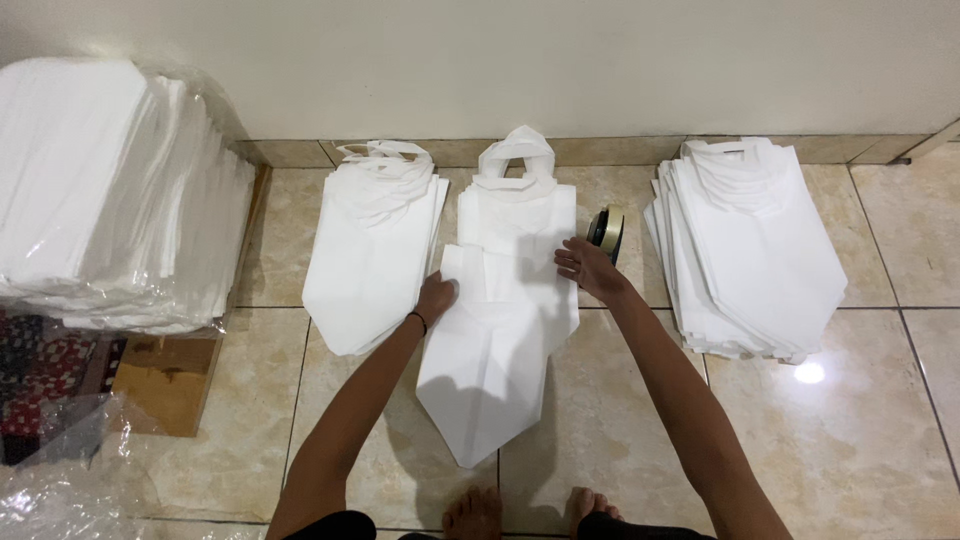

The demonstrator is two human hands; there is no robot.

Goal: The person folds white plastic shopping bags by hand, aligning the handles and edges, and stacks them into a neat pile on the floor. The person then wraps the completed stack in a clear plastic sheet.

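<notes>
The left hand (436,297) rests with its fingers curled loosely on the left edge of a folded white bag (490,370), pressing the soft, matte cloth rather than gripping it. The right hand (588,267) lies flatter, fingers spread and open, fingertips on the right edge of the same piece; it holds nothing.

This folded bag lies on the floor between the arms, narrowing to a point at its lower end, with straight creases running down its length. It overlaps a bag with looped handles (517,205) lying flat just above it.

Just beside the right hand stands a roll of tape (606,230), round and dark with a pale rim. To the left lies a stack of white bags (370,250), to the right a taller, fanned stack (745,250). At far left sits a thick bundle in clear glossy plastic (110,190). The floor (860,430) is shiny beige tile.
</notes>
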